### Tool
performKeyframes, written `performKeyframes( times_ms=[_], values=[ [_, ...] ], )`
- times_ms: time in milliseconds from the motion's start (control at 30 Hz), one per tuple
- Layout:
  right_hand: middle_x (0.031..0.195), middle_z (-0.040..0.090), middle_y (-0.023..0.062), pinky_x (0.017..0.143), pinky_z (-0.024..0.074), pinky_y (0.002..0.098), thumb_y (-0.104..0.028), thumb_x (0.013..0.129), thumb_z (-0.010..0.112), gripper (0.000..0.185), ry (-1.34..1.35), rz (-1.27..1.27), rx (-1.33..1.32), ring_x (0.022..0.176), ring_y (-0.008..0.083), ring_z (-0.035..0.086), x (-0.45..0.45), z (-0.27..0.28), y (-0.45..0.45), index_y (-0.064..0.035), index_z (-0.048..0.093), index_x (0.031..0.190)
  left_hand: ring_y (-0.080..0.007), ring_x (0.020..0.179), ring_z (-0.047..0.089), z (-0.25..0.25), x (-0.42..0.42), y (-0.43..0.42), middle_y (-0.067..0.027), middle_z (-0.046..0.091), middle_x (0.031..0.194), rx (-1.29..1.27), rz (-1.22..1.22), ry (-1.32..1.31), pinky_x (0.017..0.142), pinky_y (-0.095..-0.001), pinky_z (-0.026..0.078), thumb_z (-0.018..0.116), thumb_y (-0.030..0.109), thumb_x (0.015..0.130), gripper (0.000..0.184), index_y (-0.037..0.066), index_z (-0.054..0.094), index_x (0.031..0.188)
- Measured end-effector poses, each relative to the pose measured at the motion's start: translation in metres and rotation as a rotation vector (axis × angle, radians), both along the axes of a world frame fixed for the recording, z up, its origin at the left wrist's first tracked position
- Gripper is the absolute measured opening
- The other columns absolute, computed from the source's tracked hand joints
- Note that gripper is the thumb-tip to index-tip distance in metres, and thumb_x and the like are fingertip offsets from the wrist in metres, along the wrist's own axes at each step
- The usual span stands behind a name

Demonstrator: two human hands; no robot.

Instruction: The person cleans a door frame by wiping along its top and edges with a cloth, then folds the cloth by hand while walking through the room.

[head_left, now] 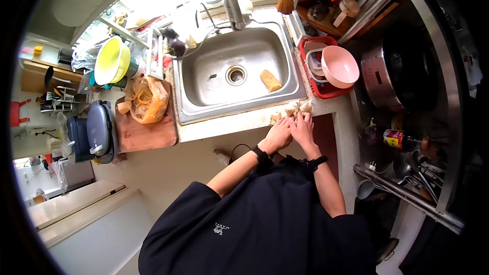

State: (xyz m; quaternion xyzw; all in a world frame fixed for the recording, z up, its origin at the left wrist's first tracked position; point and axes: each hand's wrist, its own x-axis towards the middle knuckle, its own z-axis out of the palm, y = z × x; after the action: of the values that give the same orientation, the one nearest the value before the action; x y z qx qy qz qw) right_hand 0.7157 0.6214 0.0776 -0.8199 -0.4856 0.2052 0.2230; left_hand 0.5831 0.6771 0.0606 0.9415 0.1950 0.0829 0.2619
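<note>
At the front rim of the counter, my left hand point(278, 134) and my right hand point(302, 131) meet with their fingers bent together. Whitish garlic bulbs point(292, 108) lie right at the fingertips, and both hands appear closed on one of them; the exact grip is partly hidden. Another pale tan piece point(274, 118) rests on the counter just beyond my left knuckles. Behind the hands is the steel sink point(204, 103), holding a brownish-yellow sponge-like block point(270, 81) and a small dark scrap near the drain.
A red basket point(326, 91) with a pink bowl point(340, 67) stands right of the sink. On the left, an orange plastic bag point(147, 99) sits on a wooden cutting board point(147, 140), near a yellow-green colander point(112, 61). The faucet point(232, 2) rises behind; a metal rack point(433, 97) holds pots and bottles.
</note>
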Motion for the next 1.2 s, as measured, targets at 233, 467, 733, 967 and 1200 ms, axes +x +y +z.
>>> performKeyframes(
  times_ms=[233,467,733,967,1200],
  values=[
    [0.116,0.055,0.0217,0.093,0.0426,0.0486,-0.039,0.091,0.059,0.053,-0.162,0.217,-0.127,0.107,0.0367,0.053,-0.100,0.018,0.045,0.0057,0.058,0.120,-0.0383,0.133,0.043,0.008,-0.105,0.021,-0.0244,0.049,0.140,-0.150,0.106,0.046,0.116,-0.0455,0.031,0.063,0.017,0.079,0.061,-0.003,0.049,0.135],
    [0.118,0.055,0.0201,0.094,0.0429,0.0454,-0.041,0.087,0.063,0.059,-0.157,0.431,-0.117,0.111,0.0329,0.052,-0.257,0.024,0.091,0.0093,0.060,0.118,-0.0459,0.119,0.048,0.008,-0.260,0.038,-0.0262,0.055,0.130,-0.235,0.334,-0.026,0.103,-0.0480,0.040,0.063,0.018,0.080,0.049,0.000,0.056,0.125],
    [0.111,0.057,0.0225,0.094,0.0441,0.0476,-0.030,0.079,0.064,0.040,-0.050,0.576,0.005,0.109,0.0367,0.054,-0.386,0.018,0.125,0.0045,0.069,0.098,-0.0449,0.112,0.055,0.027,-0.387,0.052,-0.0272,0.061,0.119,-0.305,0.524,0.278,0.096,-0.0497,0.046,0.064,0.020,0.080,0.046,0.003,0.059,0.122],
    [0.112,0.060,0.0195,0.095,0.0437,0.0481,-0.029,0.083,0.063,0.035,-0.001,0.481,-0.062,0.110,0.0345,0.055,-0.379,0.018,0.121,-0.0015,0.070,0.103,-0.0393,0.119,0.056,0.053,-0.365,0.057,-0.0248,0.060,0.128,-0.412,0.375,-0.008,0.105,-0.0435,0.043,0.074,0.034,0.071,0.067,0.000,0.058,0.127],
    [0.112,0.062,0.0167,0.095,0.0410,0.0456,-0.029,0.090,0.051,0.035,-0.062,0.226,-0.054,0.111,0.0316,0.055,-0.316,0.017,0.096,-0.0038,0.070,0.106,-0.0419,0.123,0.052,0.046,-0.298,0.061,-0.0234,0.059,0.130,-0.434,0.191,0.030,0.105,-0.0438,0.043,0.072,0.040,0.072,0.069,0.004,0.058,0.130]
  ],
)
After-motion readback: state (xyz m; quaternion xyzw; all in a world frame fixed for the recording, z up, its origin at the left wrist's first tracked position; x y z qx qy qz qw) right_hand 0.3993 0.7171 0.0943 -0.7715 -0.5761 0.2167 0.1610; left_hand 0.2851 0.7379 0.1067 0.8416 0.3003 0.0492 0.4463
